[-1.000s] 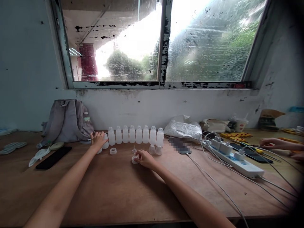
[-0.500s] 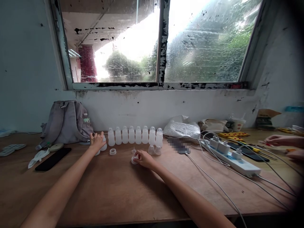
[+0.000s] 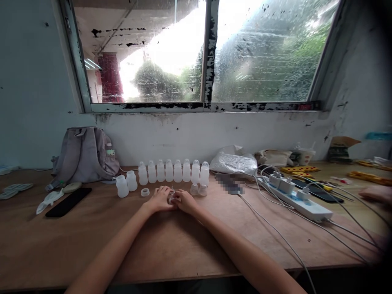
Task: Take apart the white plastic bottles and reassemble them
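Observation:
My left hand (image 3: 158,199) and my right hand (image 3: 185,201) meet on the table at a small translucent bottle collar ring (image 3: 170,200). The right fingers pinch it from the right; the left fingers close around it from the other side, partly hiding it. Just beyond the fingertips stands a clear bottle teat (image 3: 172,191). Left of my left hand lies another collar ring (image 3: 145,192). Two uncapped bottles (image 3: 122,187) stand farther left. Several capped baby bottles (image 3: 161,171) form a row behind. Two clear dome caps (image 3: 202,189) sit at that row's right end.
A grey backpack (image 3: 87,155), black phone (image 3: 69,202) and white wrapper (image 3: 50,201) occupy the left side. To the right are a silvery bag (image 3: 234,162), a power strip (image 3: 303,207) and loose cables. Another person's hand (image 3: 375,193) is at the far right.
My left hand has left the uncapped bottle on the left and come over to the collar ring at my right hand. The view has tilted slightly. The other person's hand has drawn back right.

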A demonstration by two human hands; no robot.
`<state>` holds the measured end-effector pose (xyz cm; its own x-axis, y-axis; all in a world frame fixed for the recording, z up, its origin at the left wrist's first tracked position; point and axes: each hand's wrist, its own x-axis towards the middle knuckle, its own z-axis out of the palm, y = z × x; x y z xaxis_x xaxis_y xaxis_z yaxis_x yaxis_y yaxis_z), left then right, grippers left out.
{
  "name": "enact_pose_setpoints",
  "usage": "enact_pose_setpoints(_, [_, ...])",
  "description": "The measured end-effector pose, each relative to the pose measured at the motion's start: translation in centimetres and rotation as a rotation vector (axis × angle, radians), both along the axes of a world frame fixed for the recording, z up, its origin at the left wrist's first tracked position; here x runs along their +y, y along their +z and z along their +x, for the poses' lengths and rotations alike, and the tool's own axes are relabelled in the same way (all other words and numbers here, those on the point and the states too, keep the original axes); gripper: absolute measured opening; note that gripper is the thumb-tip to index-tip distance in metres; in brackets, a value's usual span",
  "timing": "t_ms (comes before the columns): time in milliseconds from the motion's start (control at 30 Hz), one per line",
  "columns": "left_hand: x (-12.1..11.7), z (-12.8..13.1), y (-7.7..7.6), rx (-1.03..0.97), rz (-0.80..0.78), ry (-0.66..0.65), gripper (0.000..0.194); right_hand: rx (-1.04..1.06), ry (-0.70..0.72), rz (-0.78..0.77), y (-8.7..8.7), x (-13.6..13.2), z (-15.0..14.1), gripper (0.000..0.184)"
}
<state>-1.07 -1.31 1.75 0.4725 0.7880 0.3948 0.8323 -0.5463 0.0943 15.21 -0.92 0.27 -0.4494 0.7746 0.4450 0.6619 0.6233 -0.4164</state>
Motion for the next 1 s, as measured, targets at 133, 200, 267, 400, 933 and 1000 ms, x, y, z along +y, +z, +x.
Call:
enact_pose_setpoints(133, [0.1,1.4,-2.0,-0.063,-0.043,0.059,0.031,-0.008,0.001,0.005,-0.4,0.4,-0.3,0.006])
enact_pose_setpoints(200, [0.0,1.3,-2.3,-0.096,-0.046,0.07,0.029,-0.016,-0.004,0.007,-0.6,0.6,-0.4,0.007])
enact_pose_setpoints(267, [-0.2,1.0,-2.3,-0.125,-0.046,0.069,0.029,-0.021,-0.01,0.012,-0.7,0.7,-0.6,0.007])
enact_pose_setpoints(400, [-0.5,0.9,-2.2,-0.173,-0.047,0.066,0.029,-0.032,-0.023,0.022,-0.8,0.8,-0.8,0.008])
enact_pose_setpoints(933, [-0.4,0.9,-2.2,-0.315,-0.067,-0.023,0.04,0.099,-0.065,0.0,-0.9,0.7,-1.2,0.017])
enact_pose_setpoints(1000, [-0.3,0.8,-2.1,-0.322,-0.069,-0.027,0.041,0.144,-0.041,-0.036,-0.8,0.9,-0.8,0.019])
